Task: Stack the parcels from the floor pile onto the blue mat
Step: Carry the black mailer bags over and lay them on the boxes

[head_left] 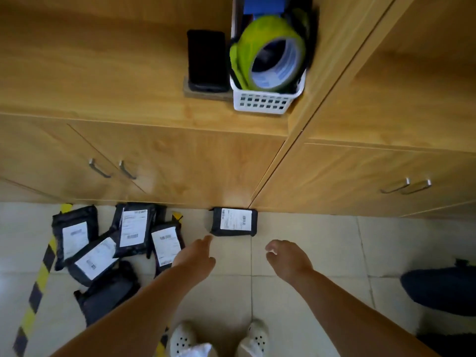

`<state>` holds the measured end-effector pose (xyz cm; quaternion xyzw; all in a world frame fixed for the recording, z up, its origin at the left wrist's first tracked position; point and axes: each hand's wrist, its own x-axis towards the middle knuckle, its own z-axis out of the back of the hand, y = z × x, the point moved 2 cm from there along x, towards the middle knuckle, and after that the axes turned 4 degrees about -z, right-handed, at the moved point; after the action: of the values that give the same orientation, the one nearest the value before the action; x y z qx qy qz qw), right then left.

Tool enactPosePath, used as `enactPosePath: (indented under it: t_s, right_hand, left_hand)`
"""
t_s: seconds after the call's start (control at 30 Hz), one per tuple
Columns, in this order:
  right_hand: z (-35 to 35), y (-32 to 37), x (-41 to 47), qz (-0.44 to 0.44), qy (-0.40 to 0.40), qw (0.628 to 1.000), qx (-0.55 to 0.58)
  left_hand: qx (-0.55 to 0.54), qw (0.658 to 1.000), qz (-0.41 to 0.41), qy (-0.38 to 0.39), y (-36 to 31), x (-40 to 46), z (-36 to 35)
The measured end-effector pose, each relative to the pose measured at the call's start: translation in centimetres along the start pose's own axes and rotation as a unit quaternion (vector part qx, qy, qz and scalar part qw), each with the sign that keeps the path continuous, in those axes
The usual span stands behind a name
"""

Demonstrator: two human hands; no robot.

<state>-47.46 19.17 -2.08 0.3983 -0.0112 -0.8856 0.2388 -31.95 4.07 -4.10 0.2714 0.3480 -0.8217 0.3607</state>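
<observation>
Both hands reach down toward the floor [296, 228] in the lower middle of the frame. The left hand [195, 256] points a finger at a black parcel [234, 221] that lies alone against the bottom of the wooden cupboard [193, 161]; the fingertip is just beside its corner. The right hand [286, 256] hangs near it with loose, curled fingers and holds nothing. At the lower left, a pile of black parcels [103, 248] with white labels lies on the floor, over a yellow and black stripe [38, 287]. On the wooden surface [103, 60] at the top stand a dark phone [207, 60] and a white basket [260, 101] with a big green tape roll [273, 52]. Two white shoes [219, 338] show at the bottom.
</observation>
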Motion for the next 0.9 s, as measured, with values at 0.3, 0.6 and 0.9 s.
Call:
enactPosePath:
  t_s: [0.3, 0.6, 0.9]
  right_hand:
    - [-13.6, -4.3, 19.2, -0.023, 0.014, 0.999, 0.047]
    - [-22.0, -7.3, 33.7, -0.039, -0.05, 0.993, 0.103]
    - [-24.0, -7.8, 39.4, -0.069, -0.07, 0.95, 0.296]
  left_hand:
    - [-0.031, 0.998, 0.043, -0.028, 7.1, 18.0, -12.3]
    - [-0.061, 0.996, 0.053, -0.04, 11.4, 31.6, -20.2]
    - [-0.199, 0.97, 0.062, -0.126, 12.2, 37.6, -22.1]
